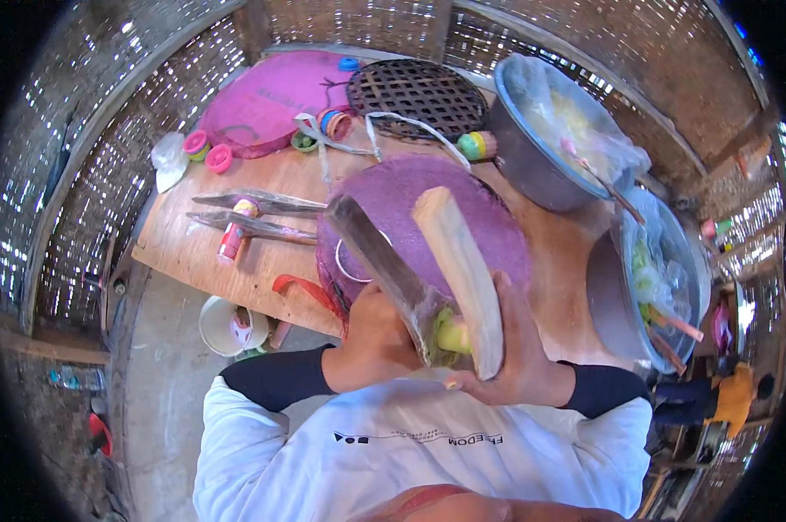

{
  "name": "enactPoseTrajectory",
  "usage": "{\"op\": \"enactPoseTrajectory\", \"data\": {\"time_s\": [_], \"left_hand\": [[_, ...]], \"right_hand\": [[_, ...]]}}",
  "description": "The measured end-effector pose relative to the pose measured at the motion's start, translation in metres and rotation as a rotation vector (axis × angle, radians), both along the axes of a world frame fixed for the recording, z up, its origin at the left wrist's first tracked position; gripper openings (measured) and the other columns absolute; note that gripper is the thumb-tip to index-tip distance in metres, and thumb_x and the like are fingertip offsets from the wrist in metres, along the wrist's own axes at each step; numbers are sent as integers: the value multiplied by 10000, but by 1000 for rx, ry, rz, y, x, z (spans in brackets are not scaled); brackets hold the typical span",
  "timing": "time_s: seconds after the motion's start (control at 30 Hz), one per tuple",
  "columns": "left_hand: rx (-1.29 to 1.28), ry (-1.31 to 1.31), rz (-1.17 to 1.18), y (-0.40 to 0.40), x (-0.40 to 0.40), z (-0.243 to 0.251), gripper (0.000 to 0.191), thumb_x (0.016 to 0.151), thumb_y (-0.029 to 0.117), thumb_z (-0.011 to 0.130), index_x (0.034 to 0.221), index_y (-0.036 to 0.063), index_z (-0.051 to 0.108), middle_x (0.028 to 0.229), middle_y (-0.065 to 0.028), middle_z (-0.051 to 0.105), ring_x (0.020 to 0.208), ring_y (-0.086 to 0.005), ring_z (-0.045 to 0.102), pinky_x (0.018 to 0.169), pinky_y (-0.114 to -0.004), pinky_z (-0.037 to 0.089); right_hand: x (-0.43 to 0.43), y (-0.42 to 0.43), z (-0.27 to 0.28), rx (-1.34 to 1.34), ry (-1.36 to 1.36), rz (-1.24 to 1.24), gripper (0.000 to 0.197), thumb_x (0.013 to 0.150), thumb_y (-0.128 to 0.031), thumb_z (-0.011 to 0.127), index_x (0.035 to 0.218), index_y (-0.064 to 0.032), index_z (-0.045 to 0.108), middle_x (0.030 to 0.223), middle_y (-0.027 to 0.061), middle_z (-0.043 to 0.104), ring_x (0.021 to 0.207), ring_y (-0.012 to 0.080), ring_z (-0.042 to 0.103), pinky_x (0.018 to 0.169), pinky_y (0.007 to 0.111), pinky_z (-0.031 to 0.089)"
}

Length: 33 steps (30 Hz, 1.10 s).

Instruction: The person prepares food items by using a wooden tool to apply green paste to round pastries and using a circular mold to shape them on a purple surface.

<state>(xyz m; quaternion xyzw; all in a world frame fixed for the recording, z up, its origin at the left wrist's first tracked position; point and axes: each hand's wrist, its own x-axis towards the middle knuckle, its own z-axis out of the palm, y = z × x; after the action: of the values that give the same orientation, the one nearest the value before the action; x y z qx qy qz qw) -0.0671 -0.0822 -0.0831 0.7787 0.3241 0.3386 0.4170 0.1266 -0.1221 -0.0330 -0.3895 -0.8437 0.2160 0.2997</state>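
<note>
My left hand (374,339) is closed around the lower end of a dark, weathered wooden stick (376,251). My right hand (523,346) grips a pale wooden stick (461,274) from its outer side. Between the lower ends of the sticks sits a short yellow-green cylinder (455,333), partly hidden by the pale stick. Behind my hands a round purple pad (432,176) lies on the plywood table (171,228). A white ring of cord (340,261) rests on the pad, partly covered by the dark stick.
Two wooden sticks with a pink-red cylinder (231,241) between them lie at left. Behind are a magenta disc (269,98), a dark lattice tray (419,98) and small coloured rolls (477,145). Two tubs (530,163) with plastic bags stand right. A white bucket (233,326) stands below the table edge.
</note>
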Motion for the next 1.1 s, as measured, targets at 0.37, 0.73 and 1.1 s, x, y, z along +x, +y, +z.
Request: {"op": "enactPoseTrajectory", "data": {"time_s": [0.37,0.73,1.1], "left_hand": [[174,-503,5,125,-65,0,658,677,352,678,1202,30,445,1209,-142,458,1109,-299,449,907,-394,374],[-420,-1476,-625,171,-80,14,643,815,554,417,1189,30,428,1089,-103,491,1075,-282,439,932,-410,354],[-426,-1527,-699,171,-93,-5,312,839,420,413,783,117,458,811,-39,508,899,-240,498,811,-385,426]], "right_hand": [[22,101,-3,-1364,288,148,859,737,-631,505,1318,-44,267,1159,168,448,1050,256,485,866,351,405],[9,142,-15,-1324,175,304,668,875,-553,308,1240,0,394,998,106,560,894,171,555,815,301,436],[-4,148,-28,-1202,-11,249,647,854,-565,383,1152,6,444,872,89,562,785,143,568,674,274,470]]}}
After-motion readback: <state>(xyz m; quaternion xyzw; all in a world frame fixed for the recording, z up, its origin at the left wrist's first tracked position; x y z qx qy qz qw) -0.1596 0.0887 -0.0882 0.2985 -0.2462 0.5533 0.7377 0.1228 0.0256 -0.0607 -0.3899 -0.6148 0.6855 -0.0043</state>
